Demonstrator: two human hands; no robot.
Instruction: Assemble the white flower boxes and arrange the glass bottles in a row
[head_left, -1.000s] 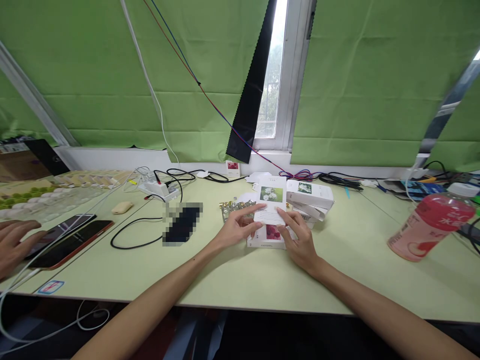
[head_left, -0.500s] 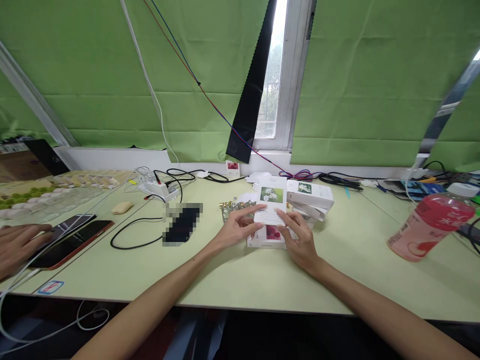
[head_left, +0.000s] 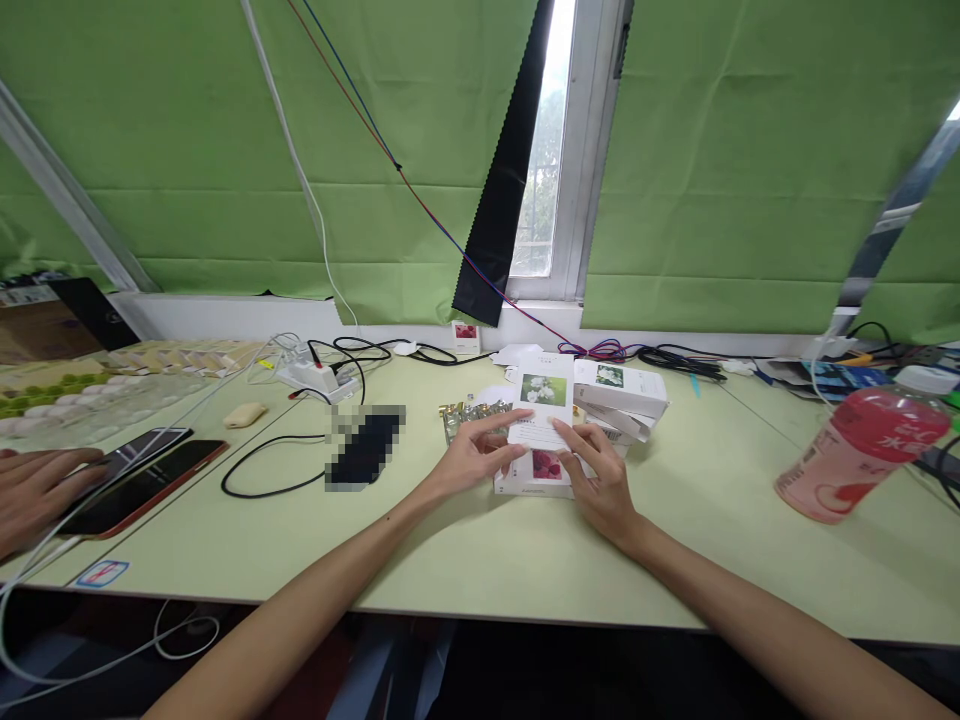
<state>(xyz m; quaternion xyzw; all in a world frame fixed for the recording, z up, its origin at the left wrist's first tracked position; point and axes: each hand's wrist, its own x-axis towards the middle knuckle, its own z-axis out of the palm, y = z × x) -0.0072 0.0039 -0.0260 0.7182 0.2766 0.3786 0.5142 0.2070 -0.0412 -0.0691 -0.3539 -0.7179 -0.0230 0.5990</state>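
Between my two hands is a white box (head_left: 544,388) with a white-flower picture on its face. My left hand (head_left: 478,452) grips its left edge, fingers closed on it. On the right edge my right hand (head_left: 600,475) holds the same box, thumb and index finger on its front. Below and behind it lies another white box with a red-fruit picture (head_left: 547,466), partly covered by my hands. Several foil packets (head_left: 474,412) lie just beyond my left hand. More white cartons (head_left: 619,385) are piled behind my right hand.
A pink drink bottle (head_left: 855,450) stands at the right. Another person's hand (head_left: 45,490) rests on a phone at the left, beside a red-edged phone (head_left: 142,490). A power strip (head_left: 315,375), black cables and a blurred dark phone (head_left: 365,447) lie left of centre.
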